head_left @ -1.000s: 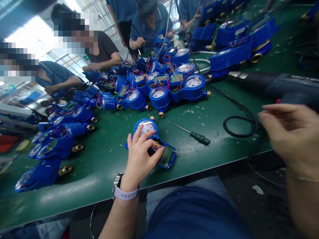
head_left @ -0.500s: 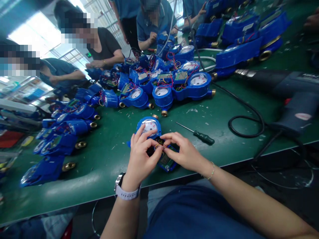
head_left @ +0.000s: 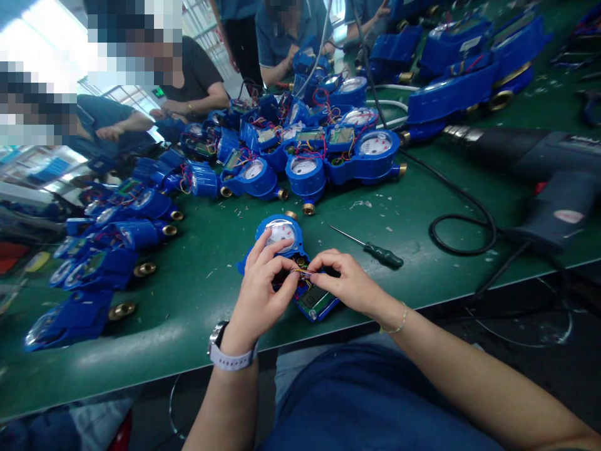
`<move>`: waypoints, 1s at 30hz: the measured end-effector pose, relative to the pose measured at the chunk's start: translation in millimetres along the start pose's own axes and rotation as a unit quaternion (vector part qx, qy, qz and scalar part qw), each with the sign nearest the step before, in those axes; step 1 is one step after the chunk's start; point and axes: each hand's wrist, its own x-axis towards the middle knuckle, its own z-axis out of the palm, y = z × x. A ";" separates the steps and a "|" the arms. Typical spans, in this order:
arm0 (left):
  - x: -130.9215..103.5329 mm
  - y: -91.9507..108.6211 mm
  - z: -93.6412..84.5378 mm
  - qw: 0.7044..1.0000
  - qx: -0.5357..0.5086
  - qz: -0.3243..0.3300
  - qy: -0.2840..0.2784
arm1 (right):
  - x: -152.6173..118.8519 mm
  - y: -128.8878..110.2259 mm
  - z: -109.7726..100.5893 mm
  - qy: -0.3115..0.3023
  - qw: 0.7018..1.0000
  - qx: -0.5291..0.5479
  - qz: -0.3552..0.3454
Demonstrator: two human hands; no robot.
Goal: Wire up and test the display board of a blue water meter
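Note:
A blue water meter (head_left: 278, 227) lies in front of me, its round dial partly under my left fingers. Toward me, its opened housing shows a green circuit board with a display (head_left: 315, 300). My left hand (head_left: 265, 279) pinches thin coloured wires (head_left: 302, 272) between thumb and forefinger, its other fingers resting over the dial. From the other side, my right hand (head_left: 345, 279) pinches the same wires, fingertips close to the left ones. The exact wire ends are too small to make out. A screwdriver (head_left: 382, 255) with a dark green handle lies beyond my right hand.
Many blue water meters (head_left: 305, 175) crowd the green table (head_left: 197, 326) ahead, with another row (head_left: 94, 313) at left. A heat gun (head_left: 554, 188) lies at right, its black cable (head_left: 462, 219) looped on the table. Several people (head_left: 200, 81) sit or stand across the table.
Both hands have drawn slightly apart, so the wires between the fingertips and more of the display show. The view has shifted slightly.

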 end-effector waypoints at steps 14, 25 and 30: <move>-5.4 -3.4 8.0 0.997 -0.037 0.035 0.057 | 3.4 -9.3 5.6 0.024 0.999 0.036 -0.008; -6.6 -2.2 10.5 0.993 -0.033 0.059 0.095 | 3.3 -11.5 7.3 0.026 0.996 0.090 0.004; -8.1 -2.3 12.4 0.992 -0.031 0.055 0.106 | 3.7 -11.8 5.9 0.014 0.994 0.106 0.017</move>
